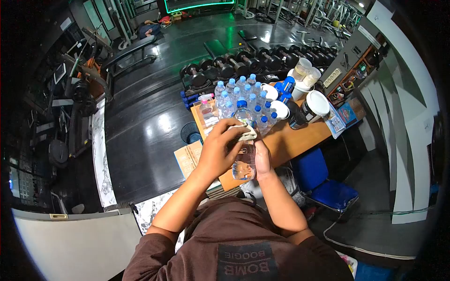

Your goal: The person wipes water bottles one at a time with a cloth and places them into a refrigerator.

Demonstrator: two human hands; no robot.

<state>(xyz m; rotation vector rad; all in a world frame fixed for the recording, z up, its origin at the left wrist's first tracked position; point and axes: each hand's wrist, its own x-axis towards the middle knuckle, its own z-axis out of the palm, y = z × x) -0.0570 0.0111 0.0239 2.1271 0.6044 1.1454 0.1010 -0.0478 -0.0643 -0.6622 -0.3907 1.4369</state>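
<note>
Bottle (243,169): over desk (293,144), long axis cap (241,103) outward. Right grip (262,160): wrapped round bottle's right side. Left grip (218,144): curled over cloth (249,134), against bottle's upper left.

Blu btl cap (241,103), crm cloth (248,134)

Grouped closely on the light-brown wooden surface (297,145), clear bottles (247,97) with blue caps; just beside them at the left end, a pink-topped bottle (205,107); to their right, white-topped tubs (280,109) and blue containers (288,85); farther right, a dark tub (315,105) with a broad white lid, near a dark container (296,122); by the right edge, flat printed material (335,122).
</note>
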